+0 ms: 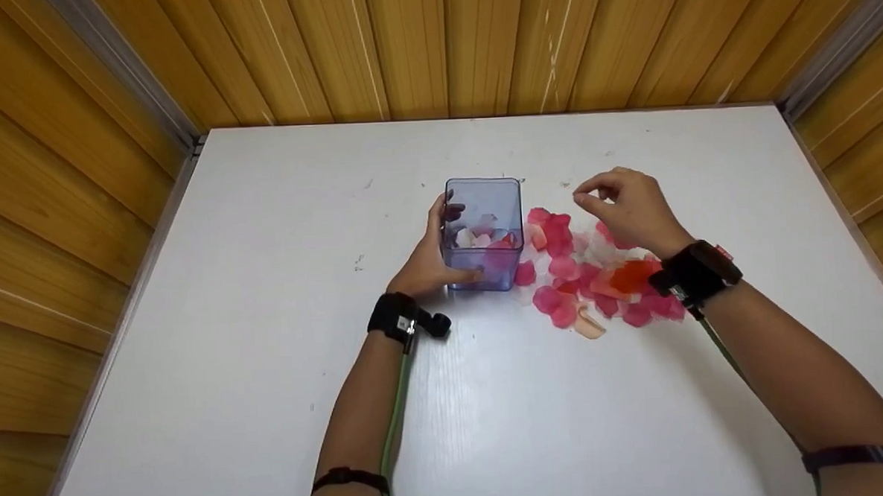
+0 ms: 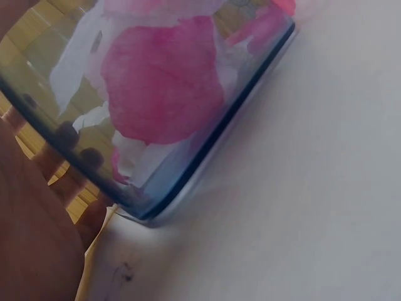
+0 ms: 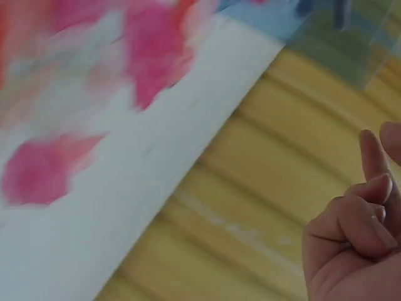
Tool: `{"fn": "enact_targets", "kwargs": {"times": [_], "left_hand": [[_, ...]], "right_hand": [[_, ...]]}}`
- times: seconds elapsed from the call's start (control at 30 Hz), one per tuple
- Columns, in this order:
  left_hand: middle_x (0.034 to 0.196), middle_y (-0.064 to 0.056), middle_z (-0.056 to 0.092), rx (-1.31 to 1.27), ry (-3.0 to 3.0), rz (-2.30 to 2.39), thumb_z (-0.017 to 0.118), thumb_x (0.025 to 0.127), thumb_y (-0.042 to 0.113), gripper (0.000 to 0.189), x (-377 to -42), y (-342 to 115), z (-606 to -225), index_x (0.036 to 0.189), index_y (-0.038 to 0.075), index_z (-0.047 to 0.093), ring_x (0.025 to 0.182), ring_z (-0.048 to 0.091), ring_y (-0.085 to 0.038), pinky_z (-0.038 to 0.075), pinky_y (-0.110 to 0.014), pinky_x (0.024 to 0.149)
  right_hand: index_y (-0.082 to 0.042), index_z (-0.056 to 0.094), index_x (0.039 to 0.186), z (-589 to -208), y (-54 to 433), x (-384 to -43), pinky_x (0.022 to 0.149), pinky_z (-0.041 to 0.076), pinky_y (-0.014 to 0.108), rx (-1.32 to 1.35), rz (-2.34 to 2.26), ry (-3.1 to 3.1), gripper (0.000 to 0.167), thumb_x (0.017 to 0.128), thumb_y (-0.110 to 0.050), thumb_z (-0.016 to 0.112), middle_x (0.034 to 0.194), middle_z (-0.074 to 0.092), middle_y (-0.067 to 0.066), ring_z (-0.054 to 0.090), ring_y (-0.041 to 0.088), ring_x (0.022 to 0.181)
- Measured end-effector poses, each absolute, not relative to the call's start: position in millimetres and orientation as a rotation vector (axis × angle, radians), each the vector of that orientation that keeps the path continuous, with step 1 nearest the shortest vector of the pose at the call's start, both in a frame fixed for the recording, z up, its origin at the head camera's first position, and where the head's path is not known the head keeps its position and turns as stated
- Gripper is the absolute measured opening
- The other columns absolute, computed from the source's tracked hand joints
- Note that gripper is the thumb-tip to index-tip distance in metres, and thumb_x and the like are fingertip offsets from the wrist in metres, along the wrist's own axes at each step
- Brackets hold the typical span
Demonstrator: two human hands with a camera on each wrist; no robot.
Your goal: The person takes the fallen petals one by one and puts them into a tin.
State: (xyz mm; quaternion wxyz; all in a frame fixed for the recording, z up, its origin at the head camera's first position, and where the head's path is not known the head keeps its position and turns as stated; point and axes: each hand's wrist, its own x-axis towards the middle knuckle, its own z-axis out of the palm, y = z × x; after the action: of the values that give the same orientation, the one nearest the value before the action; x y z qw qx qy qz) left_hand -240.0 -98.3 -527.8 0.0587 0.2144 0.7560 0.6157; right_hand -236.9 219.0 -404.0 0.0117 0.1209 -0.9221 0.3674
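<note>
My left hand (image 1: 429,267) grips a clear bluish plastic box (image 1: 502,271), thumb across its near side and fingers along its left side. Pink, red and white petals lie inside; through the wall in the left wrist view, a large pink petal (image 2: 163,84) shows. To the right of the box, my right hand (image 1: 628,204) hovers over the far part of a petal pile (image 1: 562,269). Its thumb and index fingertips come close together with nothing visible between them. In the right wrist view the other fingers (image 3: 360,226) are bent toward the palm.
The loose petals spread over the white table (image 1: 267,345), pink, red, orange and white, some partly beneath the right wrist. Small dark specks mark the tabletop. Yellow wood-look panels (image 1: 403,48) wall the table's back and sides. A green cable (image 1: 398,414) runs along each forearm.
</note>
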Motion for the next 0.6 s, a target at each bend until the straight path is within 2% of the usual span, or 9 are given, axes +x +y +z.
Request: {"fn": "enact_targets", "kwargs": {"times": [0.17,0.37,0.43,0.6], "left_hand": [[0.160,-0.011,0.032,0.649,2.280,1.870,0.097,0.066,0.027,0.138,-239.9,-99.3,-527.7,0.164,0.026,0.000,0.145,0.035,-0.021,0.031,-0.044,0.120],[0.160,-0.008,0.032,0.605,2.280,1.857,0.098,0.067,0.029,0.137,-238.3,-97.3,-527.9,0.164,0.029,0.000,0.146,0.035,-0.021,0.030,-0.046,0.120],[0.161,-0.007,0.032,0.590,2.283,1.848,0.098,0.067,0.031,0.138,-237.5,-96.4,-527.0,0.164,0.030,0.000,0.147,0.034,-0.021,0.028,-0.047,0.121],[0.160,-0.008,0.033,0.594,2.289,1.858,0.098,0.066,0.030,0.138,-238.2,-96.4,-524.7,0.164,0.031,0.001,0.145,0.035,-0.021,0.029,-0.048,0.121]], "right_hand": [[0.002,0.075,0.117,-431.1,262.7,-249.7,0.073,0.045,0.040,0.154,0.997,-3.073,0.033,0.100,-0.025,0.068,0.103,0.063,0.021,0.049,0.033,0.096],[0.004,0.070,0.123,-455.5,304.4,-260.6,0.072,0.048,0.038,-0.030,0.965,-3.267,0.051,0.096,-0.039,0.071,0.106,0.061,0.023,0.050,0.035,0.095],[0.004,0.070,0.123,-459.4,313.4,-261.6,0.074,0.048,0.037,-0.013,0.990,-3.303,0.055,0.095,-0.042,0.073,0.108,0.062,0.021,0.050,0.034,0.097],[0.002,0.075,0.115,-463.1,318.4,-260.9,0.074,0.044,0.037,0.124,1.036,-3.317,0.049,0.091,-0.040,0.080,0.094,0.064,0.012,0.050,0.030,0.093]]}}
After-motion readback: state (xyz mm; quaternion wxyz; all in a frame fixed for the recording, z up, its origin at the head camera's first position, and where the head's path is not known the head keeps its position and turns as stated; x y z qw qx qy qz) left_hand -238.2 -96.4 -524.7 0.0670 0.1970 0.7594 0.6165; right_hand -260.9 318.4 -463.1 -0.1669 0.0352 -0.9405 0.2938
